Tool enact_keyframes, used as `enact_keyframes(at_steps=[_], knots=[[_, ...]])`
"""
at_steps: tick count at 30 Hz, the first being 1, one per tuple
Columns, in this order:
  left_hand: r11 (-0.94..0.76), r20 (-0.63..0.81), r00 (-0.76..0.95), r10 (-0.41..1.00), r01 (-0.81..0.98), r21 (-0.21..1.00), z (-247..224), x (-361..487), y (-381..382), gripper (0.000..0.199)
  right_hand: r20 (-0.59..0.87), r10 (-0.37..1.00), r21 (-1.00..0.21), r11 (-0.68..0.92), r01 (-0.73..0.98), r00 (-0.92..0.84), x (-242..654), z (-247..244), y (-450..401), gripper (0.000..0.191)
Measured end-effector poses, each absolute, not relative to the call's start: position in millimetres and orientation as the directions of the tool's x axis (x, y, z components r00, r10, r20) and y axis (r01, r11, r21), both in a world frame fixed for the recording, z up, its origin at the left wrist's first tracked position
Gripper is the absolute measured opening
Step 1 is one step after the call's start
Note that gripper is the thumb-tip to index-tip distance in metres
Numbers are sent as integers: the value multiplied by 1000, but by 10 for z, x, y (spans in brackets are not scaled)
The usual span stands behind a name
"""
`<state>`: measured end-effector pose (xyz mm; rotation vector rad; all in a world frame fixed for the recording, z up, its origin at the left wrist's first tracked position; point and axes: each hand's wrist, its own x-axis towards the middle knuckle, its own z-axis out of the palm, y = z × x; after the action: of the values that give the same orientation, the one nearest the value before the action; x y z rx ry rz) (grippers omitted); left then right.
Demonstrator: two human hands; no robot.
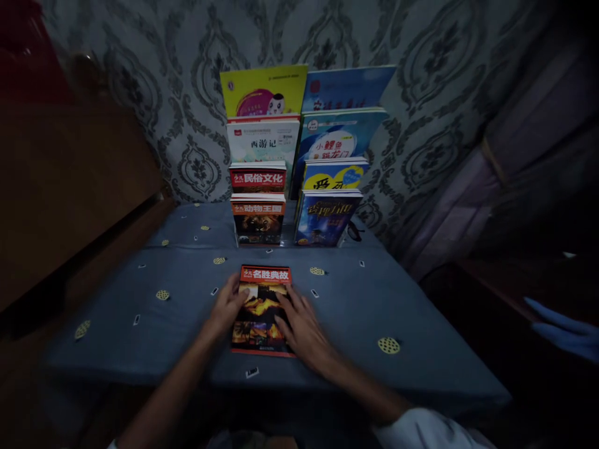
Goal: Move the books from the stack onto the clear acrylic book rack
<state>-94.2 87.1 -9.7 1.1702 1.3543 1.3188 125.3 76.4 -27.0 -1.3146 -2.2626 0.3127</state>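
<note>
A book (pixel 262 307) with a red title band and a dark cover of golden landscape pictures lies flat on the table before me. My left hand (pixel 226 307) is closed on its left edge, thumb on the cover and fingers at the side. Across the right edge rests my right hand (pixel 304 327), its fingers spread and some fingertips touching the cover. Behind the book, a lion-cover book (pixel 259 222) and a blue book (pixel 322 221) stand in the front of two upright stacks.
Taller books, such as a yellow-green one (pixel 262 84) and a blue one (pixel 349 87), rise behind in tiers against the patterned wall (pixel 196 125). Dark glasses (pixel 354 232) lie beside the right stack. A blue cloth (pixel 178 337) covers the table. A curtain (pixel 449 193) hangs at right.
</note>
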Motion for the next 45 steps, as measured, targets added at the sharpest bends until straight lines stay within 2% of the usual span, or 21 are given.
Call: enact_keyframes(at_steps=[3, 6, 8, 10, 11, 12, 13, 15, 17, 19, 22, 24, 27, 30, 34, 45], knots=[[183, -224, -167, 960, -230, 956, -1, -1023, 912, 56, 320, 870, -559, 494, 666, -376, 1319, -325, 717, 54], [293, -308, -1, 951, -313, 904, 68, -1033, 877, 54, 318, 914, -710, 407, 575, -254, 1377, -404, 809, 64], [295, -281, 91, 955, -331, 896, 150, -1006, 849, 49, 256, 958, -821, 285, 496, -128, 1408, -375, 925, 68], [230, -205, 109, 973, -342, 911, 300, -967, 832, 47, 134, 988, -922, 151, 356, -72, 1430, -201, 1049, 65], [171, -147, 97, 984, -342, 924, 401, -949, 826, 48, 84, 993, -959, 104, 263, -87, 1437, -56, 1101, 59], [97, -74, 79, 994, -338, 936, 512, -935, 820, 49, 74, 981, -982, 104, 158, -182, 1441, 116, 1138, 54], [12, 9, 62, 998, -324, 946, 626, -928, 811, 50, 124, 966, -987, 145, 75, -226, 1444, 301, 1156, 48], [-166, 187, 57, 981, -266, 950, 820, -940, 779, 50, 311, 934, -948, 319, 20, -177, 1447, 631, 1129, 39], [-312, 324, 61, 944, -145, 939, 910, -983, 720, 48, 507, 857, -847, 516, 126, -97, 1453, 797, 1032, 30], [-370, 367, 78, 927, 27, 929, 873, -1039, 641, 46, 604, 791, -751, 606, 261, -97, 1457, 754, 910, 21], [-341, 319, 127, 939, 241, 909, 718, -1105, 560, 45, 569, 800, -737, 598, 315, -189, 1450, 499, 807, 18], [-356, 321, 160, 934, 308, 882, 692, -1131, 604, 45, 549, 806, -735, 591, 333, -220, 1429, 414, 858, 18], [-486, 451, 182, 874, 351, 801, 865, -1160, 905, 44, 592, 777, -697, 627, 349, -215, 1363, 563, 1157, 19], [-650, 647, 170, 743, 410, 639, 1126, -1180, 1410, 45, 693, 703, -625, 696, 354, -158, 1266, 855, 1629, 21], [-694, 750, 155, 643, 533, 484, 1231, -1179, 1983, 44, 761, 637, -557, 738, 380, -122, 1176, 1008, 2184, 23], [-636, 736, 161, 657, 643, 427, 832, -1231, 2331, 42, 743, 653, -535, 711, 456, -145, 1156, 613, 2535, 17]])
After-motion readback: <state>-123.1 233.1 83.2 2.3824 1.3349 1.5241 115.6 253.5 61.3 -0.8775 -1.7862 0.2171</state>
